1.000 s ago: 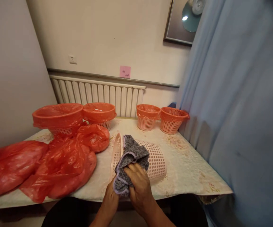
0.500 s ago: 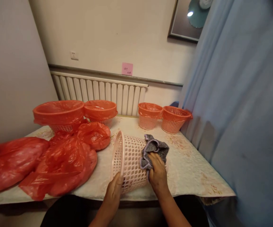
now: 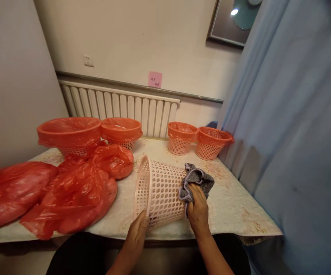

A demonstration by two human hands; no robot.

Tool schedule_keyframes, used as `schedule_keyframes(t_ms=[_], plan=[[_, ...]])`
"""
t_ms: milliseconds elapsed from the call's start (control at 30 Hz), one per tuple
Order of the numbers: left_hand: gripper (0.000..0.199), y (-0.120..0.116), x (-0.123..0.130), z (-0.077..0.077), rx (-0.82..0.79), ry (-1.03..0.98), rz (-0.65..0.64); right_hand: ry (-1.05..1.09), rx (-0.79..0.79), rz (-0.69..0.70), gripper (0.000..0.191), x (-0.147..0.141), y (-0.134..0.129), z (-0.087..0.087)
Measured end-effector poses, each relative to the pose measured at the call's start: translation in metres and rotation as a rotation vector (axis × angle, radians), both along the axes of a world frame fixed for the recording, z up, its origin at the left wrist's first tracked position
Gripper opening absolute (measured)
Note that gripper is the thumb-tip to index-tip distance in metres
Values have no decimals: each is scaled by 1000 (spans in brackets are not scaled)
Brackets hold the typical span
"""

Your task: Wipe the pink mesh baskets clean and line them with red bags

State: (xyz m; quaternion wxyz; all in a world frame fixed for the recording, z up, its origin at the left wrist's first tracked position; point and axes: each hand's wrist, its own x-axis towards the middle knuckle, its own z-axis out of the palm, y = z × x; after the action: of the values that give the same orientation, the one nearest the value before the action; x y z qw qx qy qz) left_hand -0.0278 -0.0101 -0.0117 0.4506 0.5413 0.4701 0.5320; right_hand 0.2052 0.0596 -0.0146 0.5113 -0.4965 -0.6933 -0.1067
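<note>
Along the right side, a blue curtain (image 3: 282,122) is hung in folds. Beside it, a table (image 3: 234,214) is covered with a pale floral cloth. Behind the table, a white radiator (image 3: 133,110) is set against the wall. On the table's left part, red plastic bags (image 3: 76,194) are heaped. At the back, four baskets lined with red plastic are stood upright: two at left, the larger basket (image 3: 69,133) outermost, and two at right. At the table's near middle, one pale pink basket (image 3: 167,191), unlined and perforated, is held on its side, mouth to the left. Against its base end, a grey rag (image 3: 201,181) with lilac edging is pressed, bunched. By the left hand (image 3: 137,231) the rim is gripped, thumb outside, the other fingers mostly hidden. By the right hand (image 3: 199,212) the rag is grasped, fingers curled into its folds, fingertips hidden. On the wall, a pink note (image 3: 155,79) is stuck.
</note>
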Motion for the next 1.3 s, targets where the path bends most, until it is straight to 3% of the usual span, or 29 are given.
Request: schedule_keyframes(t_ms=[233, 467, 800, 967, 1167, 1300], plan=[[53, 1, -5, -3, 83, 51, -142, -28, 15, -20, 56, 0, -1, -4], [52, 0, -9, -16, 54, 67, -111, -43, -6, -22, 57, 2, -4, -11], [51, 6, -9, -10, 78, 102, -85, 61, -28, -2, 59, -4, -3, -5], [53, 15, -7, -2, 49, 101, -71, 78, -30, 58, 60, -37, -14, 7], [51, 24, -14, -7, 84, 116, -7, -98, -56, 353, 58, -98, -48, 28], [51, 27, -17, -8, 129, 157, 57, -122, -61, 376, 58, -106, -48, 36]])
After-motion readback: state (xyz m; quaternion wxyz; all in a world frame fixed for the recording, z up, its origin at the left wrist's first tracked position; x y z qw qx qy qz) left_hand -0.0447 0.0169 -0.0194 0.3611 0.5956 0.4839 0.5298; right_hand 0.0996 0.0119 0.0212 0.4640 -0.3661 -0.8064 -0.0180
